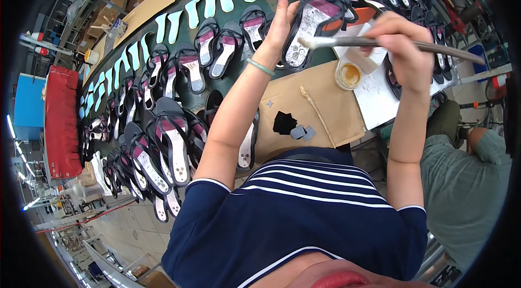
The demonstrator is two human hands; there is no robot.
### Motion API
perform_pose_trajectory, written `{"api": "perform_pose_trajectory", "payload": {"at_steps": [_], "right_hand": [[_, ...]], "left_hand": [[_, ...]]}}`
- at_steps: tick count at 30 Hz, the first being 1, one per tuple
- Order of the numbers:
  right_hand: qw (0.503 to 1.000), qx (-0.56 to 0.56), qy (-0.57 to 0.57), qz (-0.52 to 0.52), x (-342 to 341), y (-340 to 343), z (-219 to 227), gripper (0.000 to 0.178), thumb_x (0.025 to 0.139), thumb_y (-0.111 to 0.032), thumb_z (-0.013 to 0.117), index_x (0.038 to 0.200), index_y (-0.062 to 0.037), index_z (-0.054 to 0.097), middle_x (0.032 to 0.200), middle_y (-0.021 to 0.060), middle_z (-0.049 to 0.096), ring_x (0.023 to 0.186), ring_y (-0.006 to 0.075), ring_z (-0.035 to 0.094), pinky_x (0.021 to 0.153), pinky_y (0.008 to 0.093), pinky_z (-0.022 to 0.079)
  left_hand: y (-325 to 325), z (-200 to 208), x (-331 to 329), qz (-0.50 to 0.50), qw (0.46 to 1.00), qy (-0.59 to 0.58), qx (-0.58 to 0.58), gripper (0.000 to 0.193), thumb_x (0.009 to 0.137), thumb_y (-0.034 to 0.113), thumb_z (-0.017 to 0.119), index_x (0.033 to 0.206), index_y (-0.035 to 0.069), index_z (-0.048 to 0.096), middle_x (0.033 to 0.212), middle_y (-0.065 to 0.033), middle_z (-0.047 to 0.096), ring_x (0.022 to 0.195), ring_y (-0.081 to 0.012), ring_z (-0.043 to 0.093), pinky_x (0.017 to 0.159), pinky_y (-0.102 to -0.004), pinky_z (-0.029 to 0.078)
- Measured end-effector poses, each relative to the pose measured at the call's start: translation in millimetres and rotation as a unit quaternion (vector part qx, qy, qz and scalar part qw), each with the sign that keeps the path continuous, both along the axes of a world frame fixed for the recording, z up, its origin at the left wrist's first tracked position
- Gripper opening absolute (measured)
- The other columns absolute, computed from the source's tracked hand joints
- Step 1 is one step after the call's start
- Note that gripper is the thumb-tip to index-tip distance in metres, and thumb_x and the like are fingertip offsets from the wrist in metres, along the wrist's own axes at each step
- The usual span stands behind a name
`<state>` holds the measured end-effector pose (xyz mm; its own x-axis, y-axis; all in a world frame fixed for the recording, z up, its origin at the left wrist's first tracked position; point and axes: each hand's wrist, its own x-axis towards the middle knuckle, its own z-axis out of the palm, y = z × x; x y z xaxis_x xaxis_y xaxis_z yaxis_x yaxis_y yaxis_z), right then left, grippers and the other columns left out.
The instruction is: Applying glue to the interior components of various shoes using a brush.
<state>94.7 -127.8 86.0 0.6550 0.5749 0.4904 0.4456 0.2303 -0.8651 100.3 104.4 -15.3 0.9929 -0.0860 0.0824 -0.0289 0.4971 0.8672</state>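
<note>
**Presently: one sandal, one brush**

We find the sandal raised above the table, its side grasped by the fingers of our left hand, footbed facing us. Our right hand clenches the brush handle; whether the bristles touch the footbed, we cannot tell. Below, we count one stick and two grey patches, beside overlapping black patches, on a brown sheet; one jar of amber liquid stands at its edge. Outward, we see many other sandals, too overlapped to count, and blue-and-white pieces along the green surface. Beyond are pale floor tiles and, right, one other person.
</note>
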Motion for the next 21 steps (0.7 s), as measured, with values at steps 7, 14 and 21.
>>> {"api": "perform_pose_trajectory", "payload": {"at_steps": [7,14,21], "right_hand": [[0.963,0.198,0.181,0.025,4,-53,-9,0.035,0.098,-0.026,0.035,0.068,-0.0073,0.042,0.088,0.0121,0.047,0.086,0.0239,0.050,0.078,0.0381,0.041],[0.961,0.034,0.274,-0.017,-29,23,-83,0.048,0.090,-0.009,0.064,0.135,-0.0007,0.049,0.086,0.0018,0.058,0.047,0.0024,0.044,0.040,0.0182,0.029],[0.970,0.062,0.220,-0.078,-36,69,-79,0.060,0.073,0.006,0.077,0.128,0.0050,0.053,0.094,0.0062,0.067,0.061,0.0018,0.058,0.048,0.0147,0.038]], "left_hand": [[8,-15,17,0.185,0.959,-0.111,-0.182,0.074,0.093,0.070,0.025,0.123,0.006,0.048,0.103,-0.0117,0.064,0.081,-0.0244,0.066,0.069,-0.0401,0.058],[2,8,19,0.285,0.913,-0.205,-0.208,0.069,0.095,0.066,0.024,0.119,0.006,0.050,0.094,-0.0113,0.064,0.073,-0.0227,0.065,0.064,-0.0363,0.056],[-5,10,4,0.234,0.927,-0.198,-0.214,0.070,0.095,0.065,0.025,0.120,0.005,0.050,0.096,-0.0123,0.064,0.074,-0.0235,0.065,0.064,-0.0361,0.056]]}}
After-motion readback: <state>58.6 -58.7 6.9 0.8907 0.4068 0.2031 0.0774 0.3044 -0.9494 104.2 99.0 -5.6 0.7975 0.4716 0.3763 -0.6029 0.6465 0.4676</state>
